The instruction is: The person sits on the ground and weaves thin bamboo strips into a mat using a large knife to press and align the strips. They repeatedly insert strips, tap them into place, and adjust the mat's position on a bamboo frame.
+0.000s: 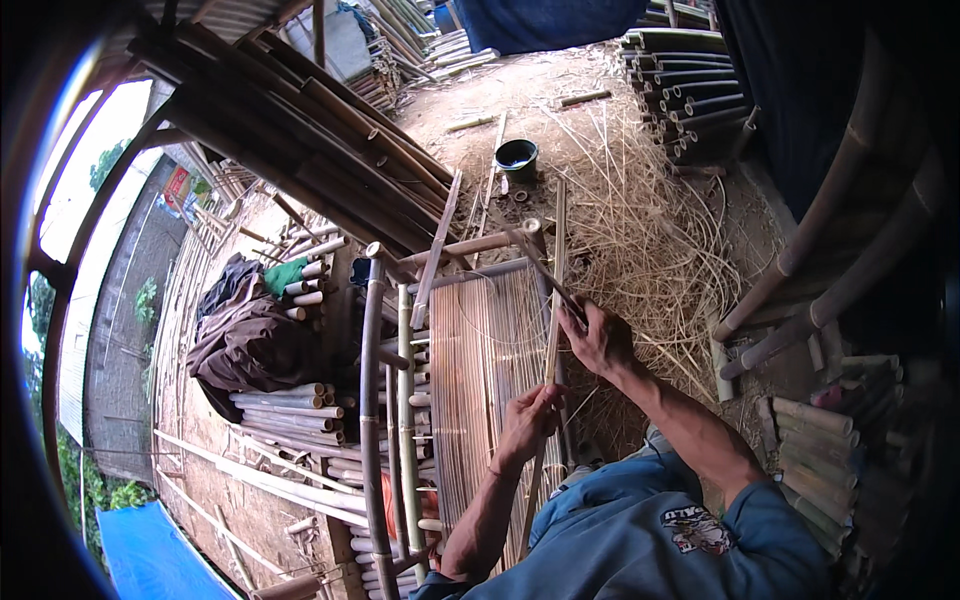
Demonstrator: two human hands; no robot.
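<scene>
My left hand point(528, 428) is closed around a long, narrow bamboo strip point(553, 345), which runs from beyond the bench back toward my body. Just ahead and to the right, my right hand point(602, 342) grips a dark, long-bladed knife point(541, 264). Its blade points away to the far left and lies close to the strip. Beneath my left hand lies a panel of many thin bamboo slats point(470, 380), side by side along the bench. A fine, pale thread-like sliver point(466, 318) curls over the panel.
A bamboo frame point(372, 400) borders the panel on the left. Stacked bamboo poles point(290, 415) and dark cloth point(245, 340) lie beyond it. Ahead stands a black bucket point(517, 160). Bamboo shavings point(660, 270) cover the ground at right, near more stacked poles point(690, 85).
</scene>
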